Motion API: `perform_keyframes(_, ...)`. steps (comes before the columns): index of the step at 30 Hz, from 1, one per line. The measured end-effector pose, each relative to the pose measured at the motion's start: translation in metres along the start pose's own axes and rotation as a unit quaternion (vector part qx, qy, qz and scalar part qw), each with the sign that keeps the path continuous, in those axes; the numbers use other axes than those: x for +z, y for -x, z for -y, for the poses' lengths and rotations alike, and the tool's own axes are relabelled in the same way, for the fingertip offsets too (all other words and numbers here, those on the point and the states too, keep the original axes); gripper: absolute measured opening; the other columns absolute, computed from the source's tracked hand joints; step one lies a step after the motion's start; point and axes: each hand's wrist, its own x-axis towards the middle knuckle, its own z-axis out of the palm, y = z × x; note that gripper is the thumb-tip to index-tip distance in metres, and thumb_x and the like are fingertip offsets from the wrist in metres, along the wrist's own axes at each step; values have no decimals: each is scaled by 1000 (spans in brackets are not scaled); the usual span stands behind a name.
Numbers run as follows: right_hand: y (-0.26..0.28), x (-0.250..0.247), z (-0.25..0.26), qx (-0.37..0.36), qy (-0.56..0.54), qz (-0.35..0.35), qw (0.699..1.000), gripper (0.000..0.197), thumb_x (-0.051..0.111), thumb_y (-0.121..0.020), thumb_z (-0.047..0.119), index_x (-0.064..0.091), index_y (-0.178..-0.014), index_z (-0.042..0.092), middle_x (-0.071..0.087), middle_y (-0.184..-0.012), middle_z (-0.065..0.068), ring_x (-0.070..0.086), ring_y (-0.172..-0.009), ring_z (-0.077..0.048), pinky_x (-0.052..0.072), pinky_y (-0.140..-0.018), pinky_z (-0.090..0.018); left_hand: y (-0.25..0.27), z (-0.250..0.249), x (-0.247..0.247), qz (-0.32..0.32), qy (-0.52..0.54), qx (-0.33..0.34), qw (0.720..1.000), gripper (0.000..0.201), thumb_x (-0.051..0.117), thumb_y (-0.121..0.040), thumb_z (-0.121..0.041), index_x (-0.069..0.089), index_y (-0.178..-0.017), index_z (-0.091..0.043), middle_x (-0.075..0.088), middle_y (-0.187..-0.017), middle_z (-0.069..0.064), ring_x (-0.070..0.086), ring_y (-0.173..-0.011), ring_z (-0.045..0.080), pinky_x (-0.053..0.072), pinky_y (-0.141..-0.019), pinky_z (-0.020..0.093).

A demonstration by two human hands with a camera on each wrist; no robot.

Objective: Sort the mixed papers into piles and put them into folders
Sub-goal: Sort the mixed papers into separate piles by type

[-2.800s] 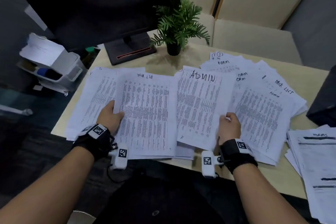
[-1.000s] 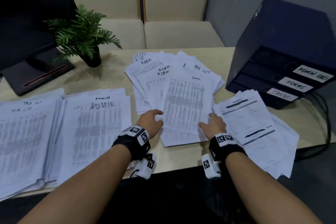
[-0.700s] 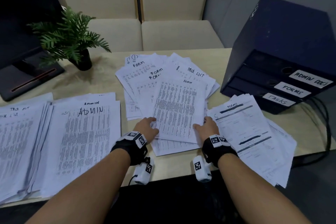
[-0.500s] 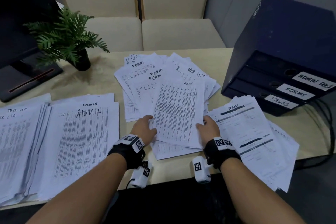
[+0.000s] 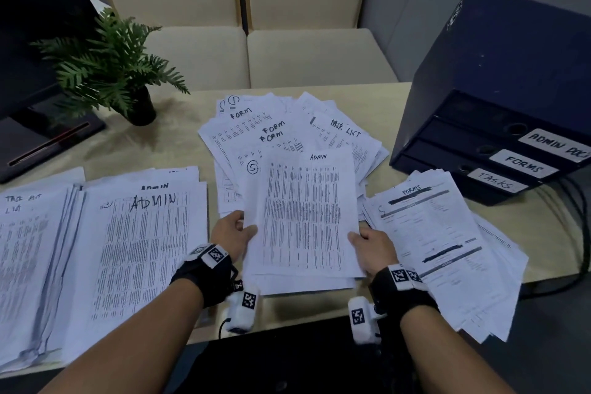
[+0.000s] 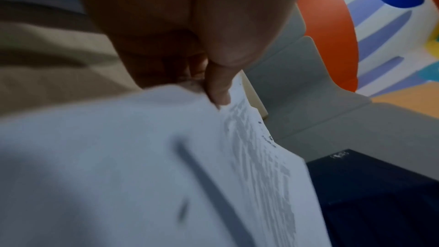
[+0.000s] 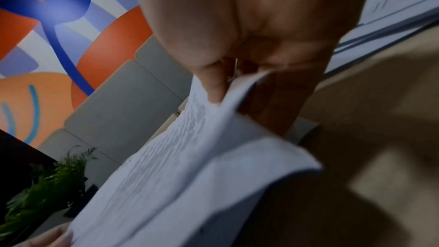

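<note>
Table (image 5: 179, 150) has the mixed heap (image 5: 249, 128) mid. Top sheet (image 5: 307, 214), marked Admin, is held just over it, long axis pointing away, left hand (image 5: 233, 233) and right hand (image 5: 372, 249) each pinching a side edge. ADMIN pile (image 5: 144, 249) lies left, nearest the left hand: likely hand-off that way

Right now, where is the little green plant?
In the head view, the plant stands at the far left of the table, just right of the black screen stand and left of the messy paper heap.
</note>
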Motion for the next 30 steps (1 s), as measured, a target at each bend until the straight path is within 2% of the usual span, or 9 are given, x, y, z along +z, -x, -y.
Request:
perform_keyframes(4, 0, -17, 0, 24, -94, -158, 983, 21, 50, -98, 19, 67, -94, 8, 61, -89, -8, 54, -83, -23, 36, -69, -25, 1, 2, -3, -13, -6, -13, 1000, 26, 56, -94, -10, 56, -116, 3, 62, -93, 26, 57, -73, 31, 35, -55, 23)
perform_keyframes(8, -2, -35, -7, 19, -161, -237, 958, 20, 48, -99, 20, 64, -92, 11, 62, -89, -10, 55, -83, -26, 37, -71, -27, 0, 8, -4, -18, -9, -30, 999, 27, 55, -94, -15, 57, -120, -6, 62, -96, 4, 57, -83, 21, 39, -73, 24)
perform_keyframes(11, -2, -35, -12, 18, -168, -225, 960, 21, 49, -99, 21, 64, -90, 10, 63, -87, -9, 54, -80, -25, 38, -68, -27, 0, 8, -3, -22, -11, -35, 999, 18, 55, -95, -15, 56, -112, -14, 60, -101, 3, 54, -85, 20, 37, -75, 25)
perform_keyframes(15, 6, -23, -12, 10, -155, -151, 976, 23, 52, -97, 20, 63, -86, 3, 60, -76, -6, 51, -70, -21, 36, -60, -27, 0, 10, -1, -11, -14, -34, 999, 34, 53, -95, -22, 53, -126, -7, 63, -116, 12, 58, -93, 26, 43, -79, 29)
perform_keyframes(18, 17, -7, -9, -4, -128, -63, 990, 20, 52, -98, 18, 66, -91, 6, 62, -74, 0, 53, -65, -15, 37, -57, -23, 4, 8, 2, -11, 11, -22, 1000, 31, 53, -94, -30, 58, -117, -9, 67, -98, 9, 59, -74, 18, 42, -63, 25)
perform_keyframes(20, 24, 2, -11, -19, -103, -35, 994, 18, 51, -98, 17, 67, -91, 13, 64, -77, 4, 56, -67, -12, 39, -55, -21, 10, 6, 6, 2, 21, -16, 1000, 28, 60, -91, -29, 56, -114, -12, 66, -96, 2, 60, -75, 14, 43, -59, 23)
perform_keyframes(26, 37, 16, -12, -24, -64, 25, 997, 23, 52, -98, 18, 64, -95, -1, 68, -93, -20, 56, -76, -19, 39, -60, -23, 21, 15, 13, 4, 9, -9, 1000, 53, 66, -84, -8, 46, -132, -19, 64, -120, 3, 63, -104, 20, 55, -84, 35)
perform_keyframes(28, 39, 17, -8, -39, -56, 25, 997, 19, 52, -98, 20, 61, -89, 5, 67, -86, -11, 54, -77, -19, 38, -59, -21, 28, 17, 10, 1, 28, -3, 1000, 53, 60, -86, -1, 45, -133, -21, 63, -122, 2, 62, -109, 20, 53, -91, 38)
perform_keyframes(30, 42, 22, 0, -43, -48, 6, 998, 11, 55, -96, 26, 60, -97, 16, 63, -89, 3, 57, -87, -17, 41, -66, -21, 34, 23, 0, -5, 61, 0, 998, 48, 54, -88, 3, 48, -127, -25, 67, -112, 0, 67, -96, 19, 55, -82, 34)
